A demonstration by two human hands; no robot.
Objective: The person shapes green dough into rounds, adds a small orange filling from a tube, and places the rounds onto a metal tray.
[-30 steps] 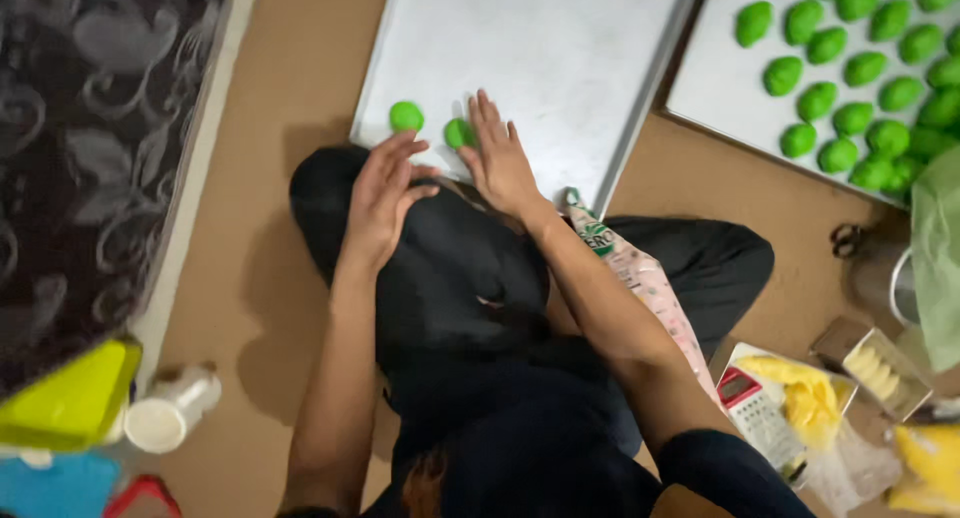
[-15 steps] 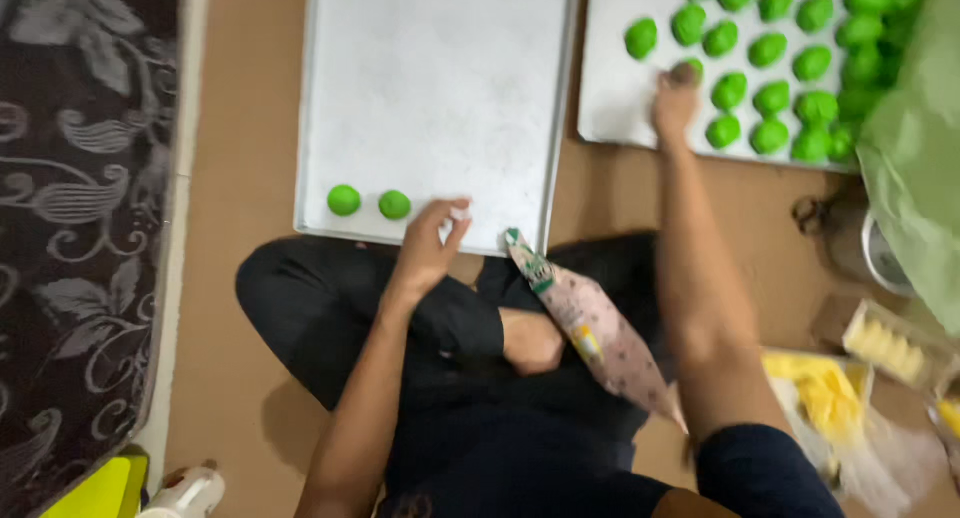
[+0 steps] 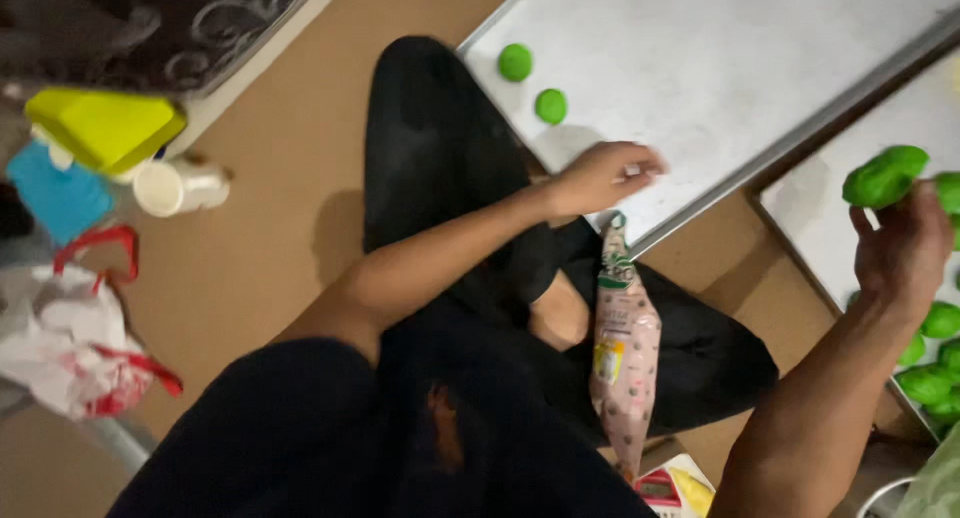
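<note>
The right hand (image 3: 905, 253) grips a green dough ball (image 3: 884, 177) in its fingertips, lifted above the right tray (image 3: 810, 228); the ball's far side runs into another green piece at the frame edge, so its full outline is hard to read. That tray is cut off by the frame, and only part of its load of green balls (image 3: 935, 363) shows, some hidden behind the wrist. The left hand (image 3: 600, 176) lies loosely curled on the near edge of the left tray (image 3: 720, 68), holding nothing; its fingertips are blurred by motion. This tray is flat, pale, dull metal with a raised rim, and its top is out of view. Two smooth, round, slightly flattened green balls (image 3: 533, 84) sit near its near left corner, apart from each other and from the hand. A soft patterned pouch (image 3: 622, 353) lies across the lap in black cloth, its lower end hidden. At left, a white cup (image 3: 180, 186) lies on its side on the tan floor beside a yellow plastic piece (image 3: 105, 128).
</note>
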